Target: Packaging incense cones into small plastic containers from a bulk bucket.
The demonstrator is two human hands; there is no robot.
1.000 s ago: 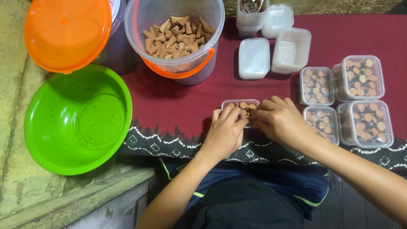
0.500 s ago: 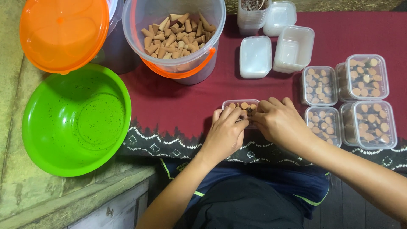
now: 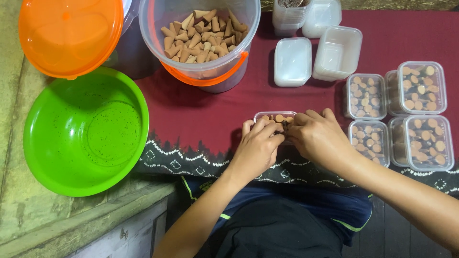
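A small clear plastic box point(image 3: 273, 116) with brown cones standing in it rests on the dark red cloth point(image 3: 201, 107) in front of me. Both hands lie over its near half. My left hand point(image 3: 258, 145) covers the left side, fingers curled onto the cones. My right hand point(image 3: 316, 136) covers the right side, fingertips pinching among the cones. Which cone each finger holds is hidden. A clear bucket point(image 3: 201, 40) with an orange handle, full of loose brown cones, stands behind the box.
An empty green bowl point(image 3: 83, 131) sits at the left, an orange lid point(image 3: 71, 33) above it. Empty clear boxes point(image 3: 292, 61) and a lid stack stand at the back. Several filled, closed boxes point(image 3: 420, 138) are stacked at the right.
Both hands stay over the small box with only slight finger movement. The camera view has shifted a little.
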